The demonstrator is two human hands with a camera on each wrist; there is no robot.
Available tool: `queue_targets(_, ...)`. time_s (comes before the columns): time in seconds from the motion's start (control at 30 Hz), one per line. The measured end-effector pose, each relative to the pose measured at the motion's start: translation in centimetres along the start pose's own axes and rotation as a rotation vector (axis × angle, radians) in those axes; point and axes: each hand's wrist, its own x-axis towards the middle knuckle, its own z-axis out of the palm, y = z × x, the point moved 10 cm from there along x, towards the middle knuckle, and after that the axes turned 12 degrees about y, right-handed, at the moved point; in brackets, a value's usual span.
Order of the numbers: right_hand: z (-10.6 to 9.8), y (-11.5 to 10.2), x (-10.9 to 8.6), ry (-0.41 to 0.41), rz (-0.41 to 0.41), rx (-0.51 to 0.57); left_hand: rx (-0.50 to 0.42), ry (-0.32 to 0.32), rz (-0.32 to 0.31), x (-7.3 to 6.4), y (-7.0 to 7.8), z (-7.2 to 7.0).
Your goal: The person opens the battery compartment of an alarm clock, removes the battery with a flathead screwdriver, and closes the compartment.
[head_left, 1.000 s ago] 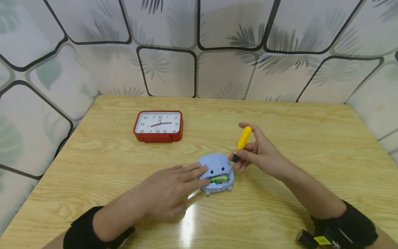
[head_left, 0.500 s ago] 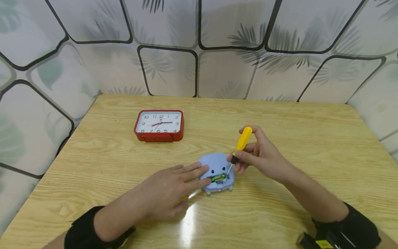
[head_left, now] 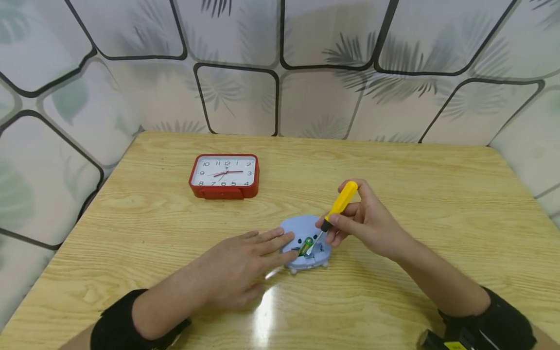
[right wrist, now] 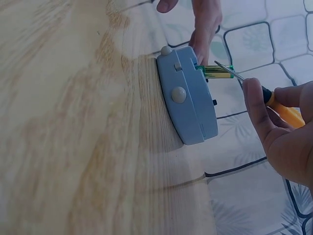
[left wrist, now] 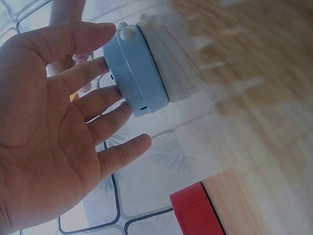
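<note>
Gripping the screwdriver (head_left: 344,199) in the right hand (head_left: 369,221), angled down to the battery (head_left: 306,246) tilting out of the blue case (head_left: 301,225) left of that hand, and resting the left hand (head_left: 245,265), straight-fingered and spread, on the case's left side.

A wood-grain table (head_left: 437,194) and leaf-patterned walls (head_left: 319,97) suggest a homelike room.

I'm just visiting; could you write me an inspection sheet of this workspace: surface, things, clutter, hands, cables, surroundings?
Surface: wood-grain table, shiny in places.
Job's things: pale blue battery-powered device, lying down; green battery tilted up out of it; yellow-handled screwdriver, tip close to the battery.
Clutter: red clock, set apart.
Hands: left hand, fingers straight on the device; right hand grips the screwdriver.
Cables: nothing seen.
Surroundings: leaf-patterned wall behind.
</note>
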Motion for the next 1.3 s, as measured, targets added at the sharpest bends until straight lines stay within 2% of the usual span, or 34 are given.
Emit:
queue_targets(0.2,0.3,0.0,0.0,-0.015,-0.026,-0.011,-0.003,0.007,0.007,-0.1,0.0,0.0)
queue_targets(0.47,1.1,0.7,-0.1,-0.012,-0.008,-0.048,-0.082,0.045,-0.045,-0.1,-0.5,-0.3)
queue_targets(0.7,1.4,0.9,-0.2,-0.023,-0.007,-0.054,-0.096,0.099,-0.006,0.0,-0.2,-0.8)
queue_targets(0.97,2.0,0.8,-0.4,-0.056,-0.035,-0.037,-0.074,0.072,0.009,-0.1,-0.2,-0.5)
queue_targets(1.3,2.3,0.9,-0.5,-0.085,-0.02,-0.047,-0.071,0.077,0.015,-0.1,-0.2,-0.6)
